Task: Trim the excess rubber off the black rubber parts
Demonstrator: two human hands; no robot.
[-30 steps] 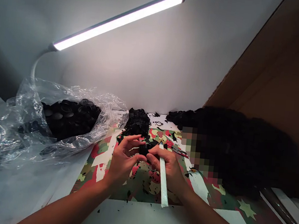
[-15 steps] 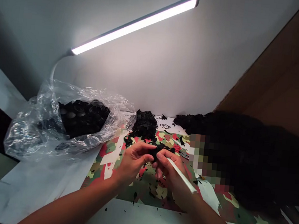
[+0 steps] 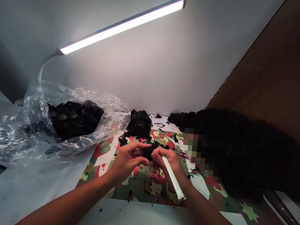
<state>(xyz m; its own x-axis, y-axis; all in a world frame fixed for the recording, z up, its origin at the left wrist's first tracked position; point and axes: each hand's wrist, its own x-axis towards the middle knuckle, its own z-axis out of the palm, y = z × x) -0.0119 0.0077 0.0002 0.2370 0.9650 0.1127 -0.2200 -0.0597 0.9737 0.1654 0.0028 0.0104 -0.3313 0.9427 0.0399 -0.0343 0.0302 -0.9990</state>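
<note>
Between the thumb and fingers of my left hand (image 3: 124, 161) sits a small black ribbed round part (image 3: 147, 153), which looks like rubber. My right hand (image 3: 171, 160) is closed around a slim tool with a white handle (image 3: 174, 180). Its handle slants back toward my wrist, while the working end is hidden by my fingers at the black part. Both hands meet over a camouflage-patterned sheet (image 3: 142, 193) strewn with black scraps. Just beyond them lies a pile of black trimmings (image 3: 139, 124).
A clear plastic bag (image 3: 9, 139) at left holds many black round parts (image 3: 68, 118). A large dark heap (image 3: 252, 154) fills the right side before a brown cardboard panel (image 3: 283, 79). A lit bar lamp (image 3: 123, 25) hangs above. Thin metal tools (image 3: 179, 152) lie past my right hand.
The whole view has shifted, so the scene sits further left. The black part's ribs now show more plainly between my fingers, and the white handle points more steeply downward.
</note>
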